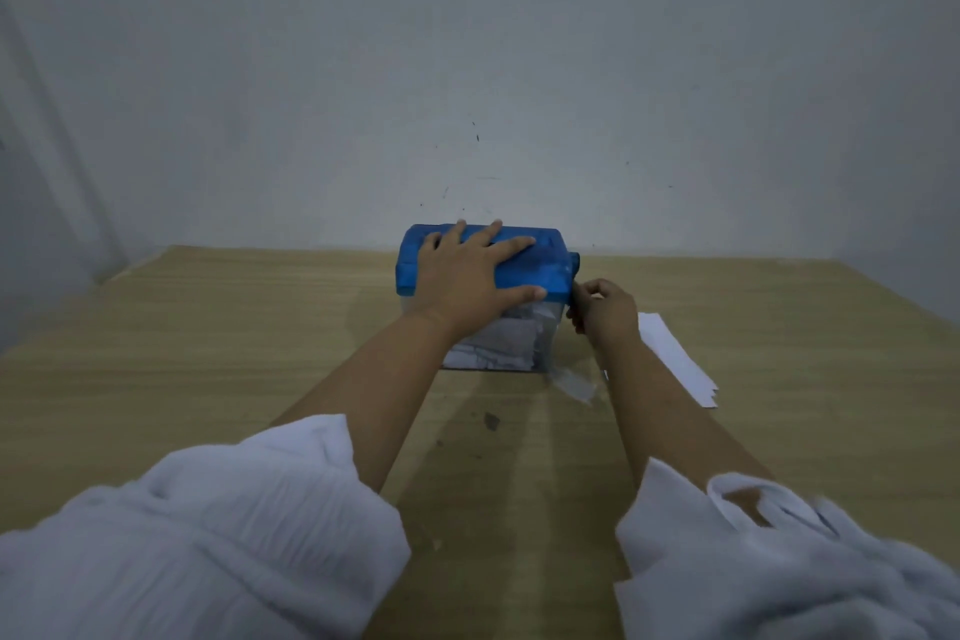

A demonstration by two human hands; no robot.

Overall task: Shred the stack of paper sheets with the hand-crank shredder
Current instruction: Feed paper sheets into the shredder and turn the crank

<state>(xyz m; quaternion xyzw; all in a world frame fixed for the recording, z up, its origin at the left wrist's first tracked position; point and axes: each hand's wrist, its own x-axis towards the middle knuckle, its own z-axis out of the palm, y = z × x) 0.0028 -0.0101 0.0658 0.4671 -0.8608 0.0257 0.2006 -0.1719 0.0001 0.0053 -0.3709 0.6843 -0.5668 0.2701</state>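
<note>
A hand-crank shredder with a blue top and a clear bin stands at the middle of the wooden table, near the wall. Shredded white paper fills the bin. My left hand lies flat on the blue top with its fingers spread and pressing down. My right hand grips the dark crank handle on the shredder's right side; the hand hides most of it. A stack of white paper sheets lies on the table just right of my right forearm.
The wooden table runs up to a pale wall behind the shredder. A strip of clear tape sticks to the table at the bin's front right corner. A small dark mark sits between my forearms.
</note>
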